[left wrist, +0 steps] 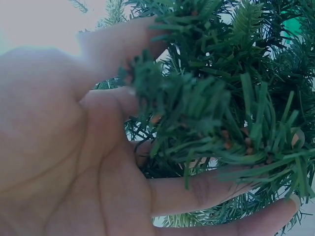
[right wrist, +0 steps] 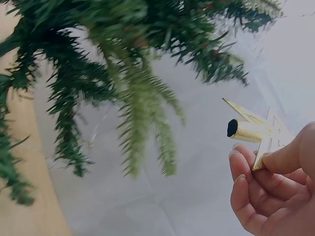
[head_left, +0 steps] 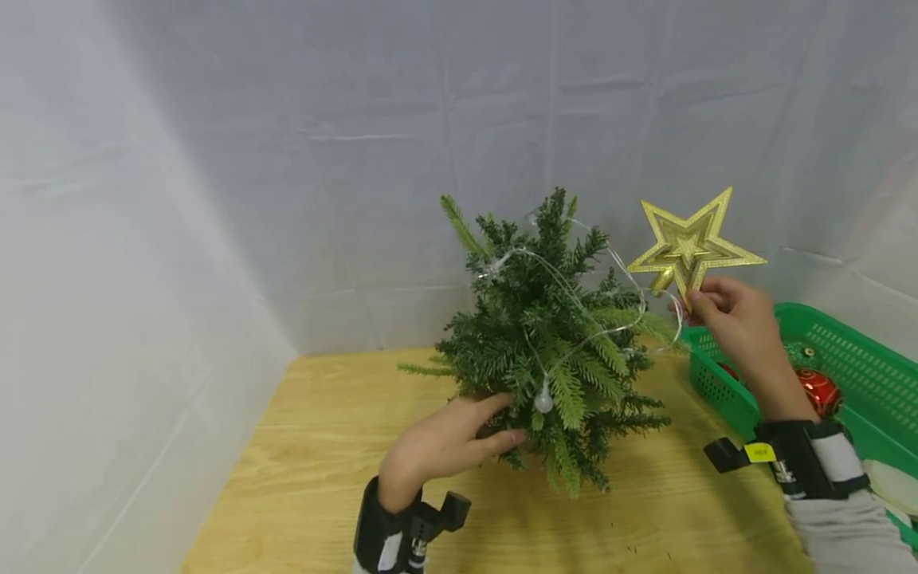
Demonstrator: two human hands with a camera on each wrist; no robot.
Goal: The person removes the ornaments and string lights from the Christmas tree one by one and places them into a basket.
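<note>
A small artificial Christmas tree [head_left: 538, 335] stands on the wooden table, with a string of clear bulb lights [head_left: 543, 397] looped over its branches. My left hand [head_left: 459, 434] reaches into the tree's lower left side, touching its branches. In the left wrist view, its fingers [left wrist: 197, 194] extend fairly straight among the green needles, which partly hide them. To the right of the tree, my right hand [head_left: 739, 327] pinches one lower point of a gold star tree topper [head_left: 687, 245]. The star is raised upright; its short gold tube [right wrist: 248, 130] with a dark open end faces the tree.
At the right, a green plastic basket [head_left: 871, 351] holds a red patterned bauble [head_left: 817, 391] and other ornaments, partly behind my right forearm. Pale sheeting [head_left: 358, 159] walls the back and sides of the wooden table [head_left: 315, 430]. A loop of light wire hangs near my right fingers.
</note>
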